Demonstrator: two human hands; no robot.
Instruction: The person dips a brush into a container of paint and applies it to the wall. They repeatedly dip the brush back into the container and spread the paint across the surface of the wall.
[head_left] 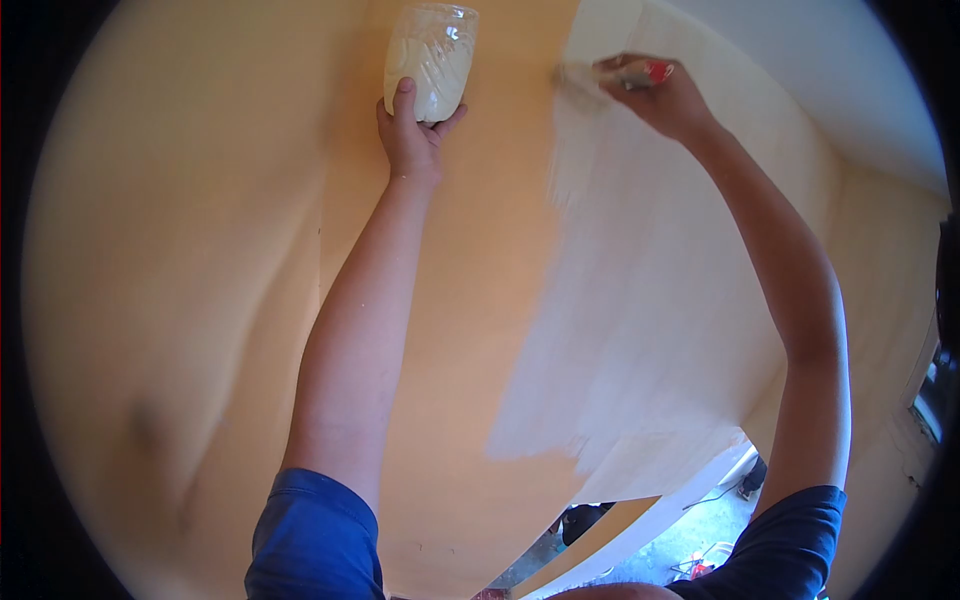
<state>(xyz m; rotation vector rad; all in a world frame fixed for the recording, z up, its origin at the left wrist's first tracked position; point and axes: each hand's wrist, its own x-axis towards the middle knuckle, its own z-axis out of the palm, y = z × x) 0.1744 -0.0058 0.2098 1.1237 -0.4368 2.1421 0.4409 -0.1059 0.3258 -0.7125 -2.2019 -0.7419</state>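
My left hand (412, 138) holds up a clear plastic container (432, 62) from below, with cream-white paint inside and smeared on its walls. Raised at the upper right, my right hand (660, 98) is closed around a paintbrush (632, 76), whose handle has a red end. The bristles, somewhat blurred, are against the wall at the border between white and orange. Pale streaky paint (640, 270) covers a broad band of the wall right of that border. Left of it, the orange wall (470, 300) shows bare, behind the container and my left forearm.
A white ceiling (830, 60) slopes across the upper right. Low down, beyond the wall's lower edge, a bright floor (690, 535) shows with red and dark objects on it. A window-like opening (932, 390) sits at the far right.
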